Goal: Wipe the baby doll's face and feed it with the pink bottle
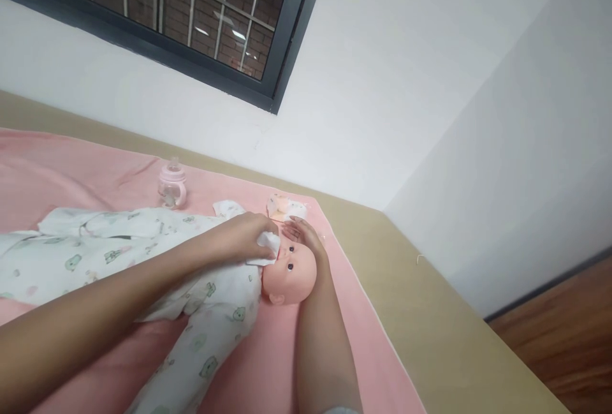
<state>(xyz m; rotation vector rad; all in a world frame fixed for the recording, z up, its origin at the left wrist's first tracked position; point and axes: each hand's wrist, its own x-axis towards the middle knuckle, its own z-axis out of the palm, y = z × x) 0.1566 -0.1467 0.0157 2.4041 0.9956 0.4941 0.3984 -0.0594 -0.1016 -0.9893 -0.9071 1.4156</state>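
A baby doll [291, 273] in a white printed romper [143, 242] lies on a pink blanket [335, 337], head toward the right. My left hand [248, 232] is closed on a white wipe [265, 249] and presses it against the doll's face. My right hand [306, 235] rests over the top of the doll's head, fingers laid flat along it.
A pink baby bottle [172, 185] stands on the blanket behind the doll. A small pack with white and pink parts [283, 207] lies beyond the doll's head. The blanket covers a tan surface [430, 312] set against a white wall under a barred window.
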